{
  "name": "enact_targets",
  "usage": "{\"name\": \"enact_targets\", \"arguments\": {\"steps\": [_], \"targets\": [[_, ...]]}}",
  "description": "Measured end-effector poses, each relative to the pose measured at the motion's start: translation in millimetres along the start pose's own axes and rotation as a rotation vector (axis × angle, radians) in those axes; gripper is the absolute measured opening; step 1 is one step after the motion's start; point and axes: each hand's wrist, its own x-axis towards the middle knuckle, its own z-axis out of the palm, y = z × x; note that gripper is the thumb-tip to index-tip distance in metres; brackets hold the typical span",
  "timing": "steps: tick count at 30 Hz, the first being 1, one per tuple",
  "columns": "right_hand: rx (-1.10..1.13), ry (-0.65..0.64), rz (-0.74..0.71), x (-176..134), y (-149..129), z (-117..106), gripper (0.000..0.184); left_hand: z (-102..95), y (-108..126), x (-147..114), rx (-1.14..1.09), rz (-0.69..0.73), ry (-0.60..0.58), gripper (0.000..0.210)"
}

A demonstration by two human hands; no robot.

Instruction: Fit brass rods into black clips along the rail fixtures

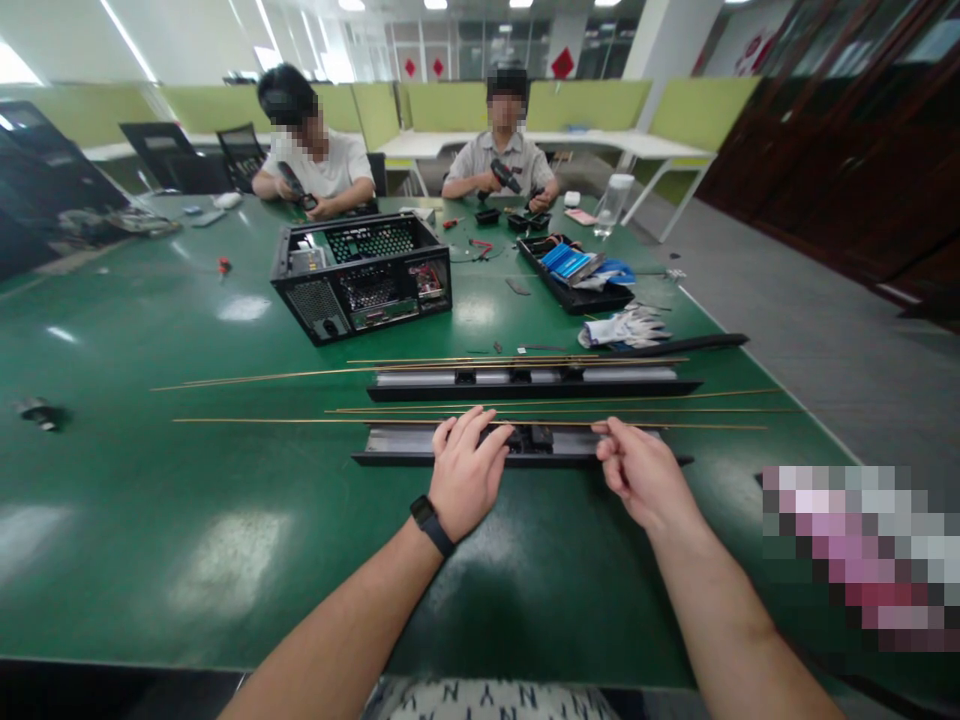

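My left hand (470,465) lies with its fingers stretched over the nearer metal rail (405,441), a long silvery channel with a black front edge and black blocks (540,437) at its middle. Thumb and index finger of my right hand (637,465) are pinched at a thin brass-coloured rod (262,421) running along the top of that rail. Just beyond lie more thin rods (720,393) and a second, similar rail (630,374), with further rods (247,379) along its back edge.
On the green table (187,480) stands an open black computer case (360,280). A black tray (589,295) holds blue items beside white gloves (626,328). Two people sit across, each holding a power drill (505,176). A clear bottle (613,205) stands back right.
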Motion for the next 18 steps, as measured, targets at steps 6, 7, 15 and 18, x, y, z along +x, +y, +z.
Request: {"name": "enact_targets", "arguments": {"steps": [6, 7, 15, 18], "targets": [[-0.009, 0.002, -0.016, -4.3, -3.4, 3.2, 0.031, 0.2, -0.6, 0.1, -0.004, 0.002, 0.008, 0.028], [-0.01, 0.001, -0.018, -4.5, -3.3, 3.1, 0.03, 0.5, -0.8, 0.0, -0.002, 0.005, 0.013, 0.028], [-0.013, 0.005, -0.024, -1.6, -1.4, 2.2, 0.023, 1.1, -1.6, -0.8, 0.001, 0.018, 0.015, 0.028], [-0.014, 0.011, -0.023, -1.8, -1.8, 2.8, 0.022, 1.2, -2.0, -0.7, -0.005, 0.017, 0.012, 0.028]]}}
